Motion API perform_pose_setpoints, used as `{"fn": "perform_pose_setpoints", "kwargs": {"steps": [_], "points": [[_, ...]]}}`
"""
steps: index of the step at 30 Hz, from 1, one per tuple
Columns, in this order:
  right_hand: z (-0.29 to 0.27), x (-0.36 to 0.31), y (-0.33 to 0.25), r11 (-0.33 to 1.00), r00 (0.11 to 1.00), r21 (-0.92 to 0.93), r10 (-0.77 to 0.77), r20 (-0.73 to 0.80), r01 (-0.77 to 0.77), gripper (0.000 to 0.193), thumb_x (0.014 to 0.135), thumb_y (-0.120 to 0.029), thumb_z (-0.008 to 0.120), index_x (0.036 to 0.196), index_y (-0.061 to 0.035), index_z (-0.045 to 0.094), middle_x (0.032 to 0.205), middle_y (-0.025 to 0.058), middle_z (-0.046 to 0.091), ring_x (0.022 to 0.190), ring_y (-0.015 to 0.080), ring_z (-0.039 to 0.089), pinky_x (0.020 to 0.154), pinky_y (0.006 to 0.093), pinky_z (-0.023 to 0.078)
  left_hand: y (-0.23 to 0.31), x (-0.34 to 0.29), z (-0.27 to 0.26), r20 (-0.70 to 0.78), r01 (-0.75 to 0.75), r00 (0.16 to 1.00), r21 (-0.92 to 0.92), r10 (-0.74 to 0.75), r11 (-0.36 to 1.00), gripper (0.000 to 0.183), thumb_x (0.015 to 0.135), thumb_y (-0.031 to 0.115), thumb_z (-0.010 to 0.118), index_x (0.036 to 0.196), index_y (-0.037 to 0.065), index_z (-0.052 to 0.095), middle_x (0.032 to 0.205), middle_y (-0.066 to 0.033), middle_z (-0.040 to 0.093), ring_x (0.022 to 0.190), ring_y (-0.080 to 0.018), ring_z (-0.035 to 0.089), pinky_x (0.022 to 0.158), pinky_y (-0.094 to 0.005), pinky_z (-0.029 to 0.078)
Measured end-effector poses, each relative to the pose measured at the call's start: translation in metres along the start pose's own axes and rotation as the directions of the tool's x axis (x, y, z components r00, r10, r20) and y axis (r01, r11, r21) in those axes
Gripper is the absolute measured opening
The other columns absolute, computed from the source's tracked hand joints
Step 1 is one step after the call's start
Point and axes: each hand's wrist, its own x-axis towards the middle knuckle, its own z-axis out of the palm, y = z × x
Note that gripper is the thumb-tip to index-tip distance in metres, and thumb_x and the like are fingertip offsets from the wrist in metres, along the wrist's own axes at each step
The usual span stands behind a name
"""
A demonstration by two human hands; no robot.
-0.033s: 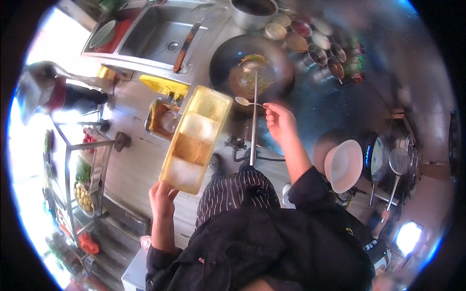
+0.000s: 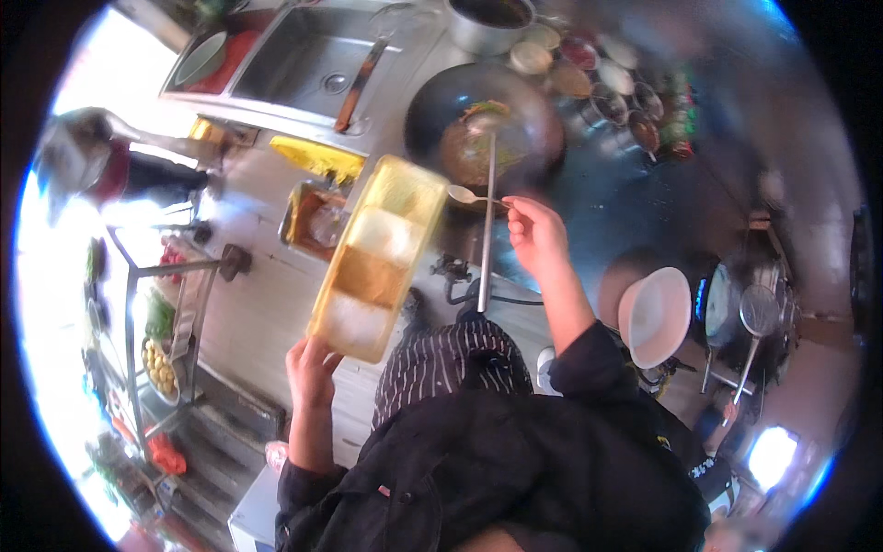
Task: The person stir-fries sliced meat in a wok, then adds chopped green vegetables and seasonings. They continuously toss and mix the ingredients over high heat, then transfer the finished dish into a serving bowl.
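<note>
My left hand [image 2: 313,370] grips the near end of a long yellowish seasoning box [image 2: 324,293]. Four-sided compartments in it hold a pale yellow powder [image 2: 403,195], white grains [image 2: 387,235], a brown powder [image 2: 368,279] and more white grains [image 2: 353,322]. Between the fingertips of my right hand [image 2: 535,232] is the handle of a small spoon [image 2: 463,194]. Its bowl hovers close to the box's far right corner; whether it carries anything is unclear. Behind it stands a dark wok [image 2: 428,115] with brownish food inside. A ladle [image 2: 488,212] rests in the wok, its long handle pointing toward me.
A sink [image 2: 303,69] lies at the far left, with a wood-handled tool [image 2: 361,85] on its edge. Several seasoning bowls [image 2: 570,81] and a metal pot [image 2: 487,35] stand beyond the wok. At right are a pale bowl [image 2: 658,317] and a strainer [image 2: 759,308]. Another person [image 2: 115,170] is at left.
The seasoning box has shifted slightly away from me and right, so its far corner sits closer to the spoon. Both hands keep their hold.
</note>
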Motion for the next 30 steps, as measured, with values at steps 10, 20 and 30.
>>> {"fn": "perform_pose_setpoints", "kwargs": {"steps": [10,20,30], "points": [[0.073,-0.099,0.03,0.635,0.847,-0.585,-0.23,0.48,0.505,0.017,0.099,-0.009,0.065,0.103,0.0042,0.075,0.079,0.0087,0.072,0.055,0.0112,0.065,0.05,0.0262,0.049,-0.003,0.003,0.035,0.162,-0.03,0.986,-0.015,0.032,0.999,0.023,0.098,0.019,0.059,0.104,0.0,0.07,0.094,-0.0044,0.069,0.09,-0.0161,0.069,0.087,-0.0364,0.059],[0.057,-0.088,0.04,0.782,0.904,-0.545,-0.052,0.424,0.3,0.02,0.101,-0.012,0.064,0.108,0.0026,0.075,0.075,0.0063,0.071,0.055,0.01,0.062,0.05,0.0252,0.05,-0.007,-0.001,0.042,0.161,0.001,0.987,-0.019,0.002,1.0,0.029,0.095,0.014,0.059,0.112,-0.007,0.071,0.096,-0.0092,0.07,0.089,-0.0183,0.067,0.09,-0.0405,0.06],[0.03,-0.035,0.017,0.982,0.951,-0.166,-0.035,0.306,0.09,0.022,0.1,-0.012,0.063,0.109,0.0055,0.072,0.075,0.0057,0.067,0.054,0.0106,0.057,0.047,0.0236,0.044,-0.013,0.0,0.015,0.019,0.0,1.0,-0.046,0.001,0.999,0.029,0.094,0.014,0.058,0.109,-0.007,0.071,0.098,-0.0101,0.071,0.093,-0.0193,0.068,0.089,-0.0385,0.058]]}}
